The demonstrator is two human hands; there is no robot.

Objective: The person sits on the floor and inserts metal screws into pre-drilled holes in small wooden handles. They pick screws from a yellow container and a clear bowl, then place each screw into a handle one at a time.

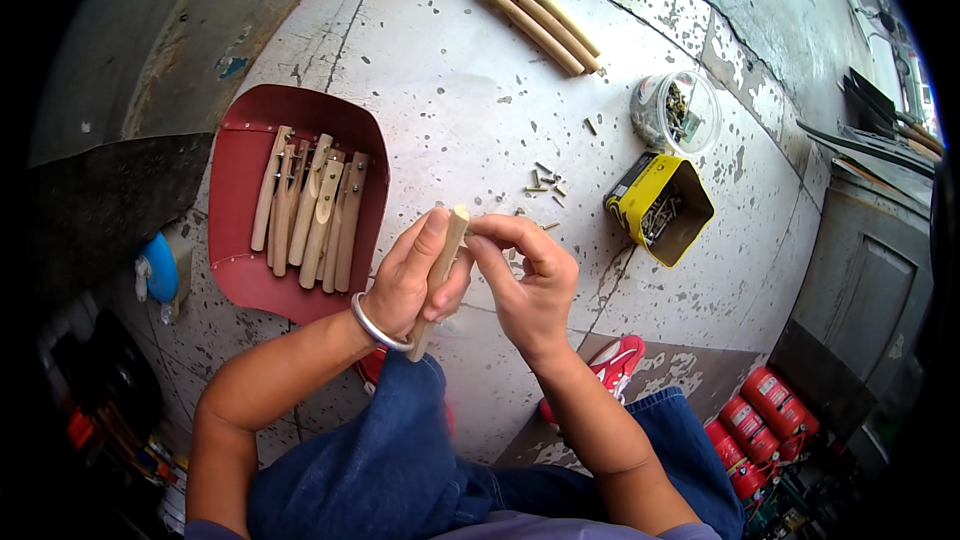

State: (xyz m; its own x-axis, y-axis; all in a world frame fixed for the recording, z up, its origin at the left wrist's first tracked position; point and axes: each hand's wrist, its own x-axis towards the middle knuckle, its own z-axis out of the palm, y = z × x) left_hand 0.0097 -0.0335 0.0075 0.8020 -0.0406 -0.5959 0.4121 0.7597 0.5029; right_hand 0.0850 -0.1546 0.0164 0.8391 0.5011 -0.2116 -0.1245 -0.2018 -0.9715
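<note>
My left hand [408, 275], with a silver bangle at its wrist, is closed round a pale wooden handle [441, 270] tilted over my knee. Beside the handle's upper part, the thumb and forefinger of my right hand [528, 280] are pinched together. Whatever is between those fingertips is too small and hidden to name. To the left, a red scoop-shaped dustpan [240, 260] contains several wooden handles [318, 210] with slotted ends and metal bolts. Loose bolts [545, 180] lie on the floor just beyond my right hand.
A yellow tin [688, 252] of bolts and a clear plastic tub [648, 105] of small hardware stand at the right. Further wooden handles [540, 20] lie at the far side. Red cylinders [748, 425] are grouped at lower right. A grey cabinet [870, 280] borders the right.
</note>
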